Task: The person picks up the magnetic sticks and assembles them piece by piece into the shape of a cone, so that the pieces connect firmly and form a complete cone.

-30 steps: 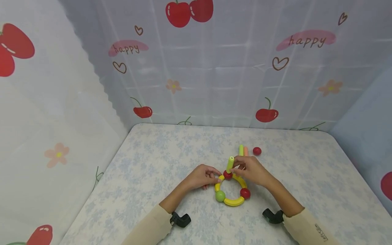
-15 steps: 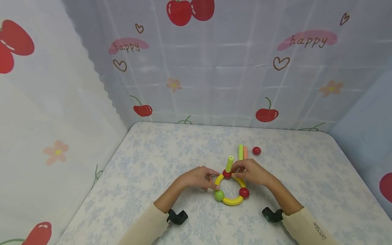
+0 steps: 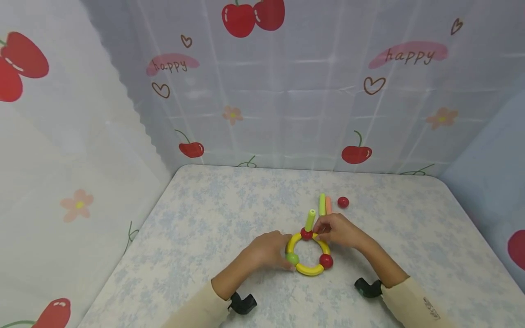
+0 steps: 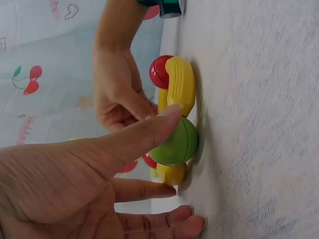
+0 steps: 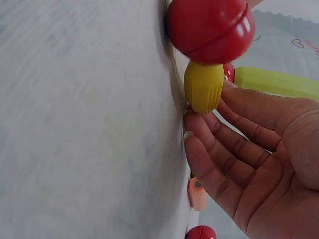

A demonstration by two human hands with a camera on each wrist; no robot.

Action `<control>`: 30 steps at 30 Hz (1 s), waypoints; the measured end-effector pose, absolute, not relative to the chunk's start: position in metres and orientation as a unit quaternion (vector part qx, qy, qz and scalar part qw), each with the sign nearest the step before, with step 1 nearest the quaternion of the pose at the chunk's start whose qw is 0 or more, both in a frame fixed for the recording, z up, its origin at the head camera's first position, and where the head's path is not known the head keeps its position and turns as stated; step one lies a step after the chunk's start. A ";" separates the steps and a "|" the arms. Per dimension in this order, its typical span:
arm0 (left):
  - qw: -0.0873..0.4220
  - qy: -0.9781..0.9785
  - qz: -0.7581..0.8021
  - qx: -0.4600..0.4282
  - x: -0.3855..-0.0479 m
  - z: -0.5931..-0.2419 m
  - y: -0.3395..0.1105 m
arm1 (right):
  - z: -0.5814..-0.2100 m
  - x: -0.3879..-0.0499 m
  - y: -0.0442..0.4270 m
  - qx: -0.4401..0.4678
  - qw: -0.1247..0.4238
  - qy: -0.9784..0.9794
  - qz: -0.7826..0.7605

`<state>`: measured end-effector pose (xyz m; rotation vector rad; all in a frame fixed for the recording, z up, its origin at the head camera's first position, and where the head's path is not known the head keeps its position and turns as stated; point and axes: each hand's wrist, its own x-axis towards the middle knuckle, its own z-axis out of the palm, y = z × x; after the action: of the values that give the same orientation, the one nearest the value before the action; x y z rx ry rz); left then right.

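Observation:
A ring of curved yellow rods joined by balls lies on the table. A green ball sits at its left, a red ball at its right. From the far red ball a light green rod stands up, slightly tilted. My left hand spans the ring's left side, its thumb against the green ball and index finger by the yellow rod beyond. My right hand pinches the right-hand yellow rod near the far red ball.
Beyond my right hand lie a second light green rod, an orange rod and a loose red ball. A patterned cloth covers the table. Printed curtains hang behind it and at the sides.
My left hand has moved nearer along the ring's left side, its thumb shifting from the yellow rod to the green ball. My right hand has moved from beside the upright rod down to the yellow rod.

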<state>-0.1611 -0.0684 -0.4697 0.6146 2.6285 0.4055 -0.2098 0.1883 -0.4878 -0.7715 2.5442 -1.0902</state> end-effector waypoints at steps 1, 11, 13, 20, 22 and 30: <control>0.204 0.942 0.150 0.221 -0.163 -0.470 -0.070 | -0.487 -0.209 0.189 -0.264 0.131 0.880 -0.372; 0.192 0.918 0.255 0.234 -0.180 -0.480 -0.086 | -0.481 -0.186 0.200 -0.241 0.132 0.906 -0.322; 0.193 0.911 0.273 0.242 -0.183 -0.481 -0.089 | -0.479 -0.180 0.200 -0.240 0.132 0.909 -0.314; 0.213 0.890 0.317 0.248 -0.190 -0.482 -0.098 | -0.475 -0.164 0.203 -0.228 0.134 0.915 -0.306; 0.211 0.889 0.327 0.243 -0.190 -0.482 -0.101 | -0.475 -0.164 0.204 -0.204 0.128 0.919 -0.313; 0.183 0.882 0.363 0.238 -0.185 -0.493 -0.101 | -0.482 -0.183 0.210 -0.195 0.119 0.901 -0.368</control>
<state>-0.1851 -0.1005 -0.4928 0.6721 2.4892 1.0235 -0.1826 0.2096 -0.4815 -0.5706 2.6363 -1.0756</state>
